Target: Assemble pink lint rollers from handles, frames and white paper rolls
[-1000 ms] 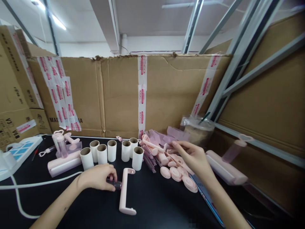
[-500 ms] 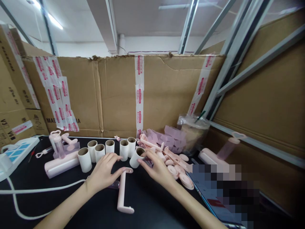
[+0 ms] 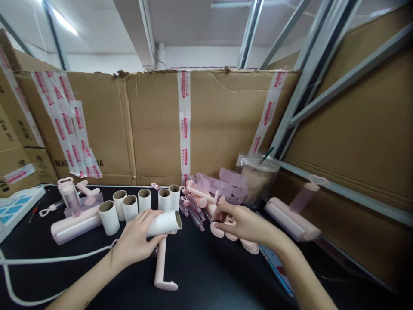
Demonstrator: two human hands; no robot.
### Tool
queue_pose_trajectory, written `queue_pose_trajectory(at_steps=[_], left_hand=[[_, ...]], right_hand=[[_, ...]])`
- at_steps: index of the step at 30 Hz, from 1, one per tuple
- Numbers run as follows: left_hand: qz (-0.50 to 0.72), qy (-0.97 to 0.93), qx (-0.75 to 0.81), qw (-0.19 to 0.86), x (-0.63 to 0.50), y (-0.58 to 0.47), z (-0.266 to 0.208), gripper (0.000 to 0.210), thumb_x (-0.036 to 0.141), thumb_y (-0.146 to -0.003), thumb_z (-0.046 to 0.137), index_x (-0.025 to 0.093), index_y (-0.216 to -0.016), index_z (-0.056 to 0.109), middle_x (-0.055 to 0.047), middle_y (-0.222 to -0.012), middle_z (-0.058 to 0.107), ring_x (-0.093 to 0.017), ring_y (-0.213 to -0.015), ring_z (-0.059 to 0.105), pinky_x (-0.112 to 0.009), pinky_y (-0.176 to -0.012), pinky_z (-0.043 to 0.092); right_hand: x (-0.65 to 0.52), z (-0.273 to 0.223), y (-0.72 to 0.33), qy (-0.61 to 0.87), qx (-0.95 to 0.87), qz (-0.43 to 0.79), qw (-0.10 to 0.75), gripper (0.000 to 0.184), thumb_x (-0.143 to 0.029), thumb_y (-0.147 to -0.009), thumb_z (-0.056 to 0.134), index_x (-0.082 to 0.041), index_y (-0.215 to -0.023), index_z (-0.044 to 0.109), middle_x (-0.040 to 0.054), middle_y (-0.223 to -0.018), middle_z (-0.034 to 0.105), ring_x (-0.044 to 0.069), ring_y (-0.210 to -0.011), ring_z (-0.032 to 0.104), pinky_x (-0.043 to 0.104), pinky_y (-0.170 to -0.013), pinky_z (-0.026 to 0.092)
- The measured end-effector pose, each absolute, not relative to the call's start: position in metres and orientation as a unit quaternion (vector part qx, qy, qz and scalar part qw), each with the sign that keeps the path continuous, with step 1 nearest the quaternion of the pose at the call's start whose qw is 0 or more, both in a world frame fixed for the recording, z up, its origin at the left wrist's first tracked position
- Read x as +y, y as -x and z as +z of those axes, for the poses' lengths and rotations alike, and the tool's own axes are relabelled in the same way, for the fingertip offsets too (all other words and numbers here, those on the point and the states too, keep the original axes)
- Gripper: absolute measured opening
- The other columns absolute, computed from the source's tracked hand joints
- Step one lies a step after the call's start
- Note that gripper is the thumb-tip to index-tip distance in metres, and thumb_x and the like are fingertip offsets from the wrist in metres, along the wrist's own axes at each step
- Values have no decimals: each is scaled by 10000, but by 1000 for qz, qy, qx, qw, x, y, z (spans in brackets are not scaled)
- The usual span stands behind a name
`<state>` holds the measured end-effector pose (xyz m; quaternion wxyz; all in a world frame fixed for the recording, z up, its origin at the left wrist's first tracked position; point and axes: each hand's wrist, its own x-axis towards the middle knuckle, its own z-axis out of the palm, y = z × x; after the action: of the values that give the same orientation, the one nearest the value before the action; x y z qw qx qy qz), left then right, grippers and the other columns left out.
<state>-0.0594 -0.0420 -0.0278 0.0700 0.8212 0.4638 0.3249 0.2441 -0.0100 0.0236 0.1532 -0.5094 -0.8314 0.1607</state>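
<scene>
My left hand (image 3: 138, 239) is closed around a white roll with a cardboard core (image 3: 161, 224), tilted so that its hollow end faces right. Just below, a pale pink bracket-shaped handle (image 3: 160, 267) lies on the black table, its upper end partly hidden by the roll and the fingers. My right hand (image 3: 240, 221) is over a heap of pink plastic parts (image 3: 203, 196), thumb and forefinger apart, close to round pink caps (image 3: 249, 246). Whether its fingertips touch a part cannot be made out. Several more white rolls (image 3: 109, 218) stand upright behind my left hand.
Assembled pink rollers lie at left (image 3: 75, 226) and right (image 3: 292, 219). A phone (image 3: 277, 269) rests under my right forearm. A bagged drink cup (image 3: 258, 181) stands at the back right. A power strip (image 3: 21, 211) with white cables sits left; cardboard walls (image 3: 155, 129) the table.
My left hand now has the white roll that stood by my right hand, tipped onto its side. My right hand has moved right, to the pink parts. The view has shifted slightly.
</scene>
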Motion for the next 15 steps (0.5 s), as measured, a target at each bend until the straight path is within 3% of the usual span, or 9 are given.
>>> queue_pose_trajectory(at_steps=[5, 9, 13, 15], left_hand=[[313, -815, 484, 57, -39, 62, -27, 330, 329, -823, 545, 233, -1133, 483, -52, -1087, 593, -256, -1031, 558, -386, -852, 465], [309, -813, 490, 63, -41, 60, -24, 352, 359, -805, 561, 227, -1122, 482, -59, -1069, 592, -262, -1016, 563, -389, -836, 471], [312, -812, 489, 64, -43, 59, -24, 408, 379, -769, 602, 228, -1128, 483, -64, -1090, 596, -269, -1026, 565, -403, -866, 460], [313, -815, 484, 64, -43, 59, -25, 406, 379, -775, 597, 227, -1136, 487, -64, -1088, 601, -265, -1026, 566, -402, -880, 453]], right_hand=[[18, 4, -273, 592, -795, 103, 83, 154, -142, -568, 647, -189, -714, 640, 20, -686, 658, 182, -659, 604, 229, -547, 408], [23, -9, -271, 589, -795, 114, 91, 238, -142, -602, 605, -198, -830, 648, -13, -604, 625, 156, -572, 580, 222, -500, 394], [15, -3, -275, 587, -791, 125, 118, 371, -144, -644, 593, -211, -1007, 619, 3, -715, 680, 161, -606, 617, 222, -513, 438], [9, 7, -274, 583, -784, 109, 181, 356, -214, -690, 618, -234, -1045, 619, 1, -732, 694, 164, -589, 623, 233, -518, 462]])
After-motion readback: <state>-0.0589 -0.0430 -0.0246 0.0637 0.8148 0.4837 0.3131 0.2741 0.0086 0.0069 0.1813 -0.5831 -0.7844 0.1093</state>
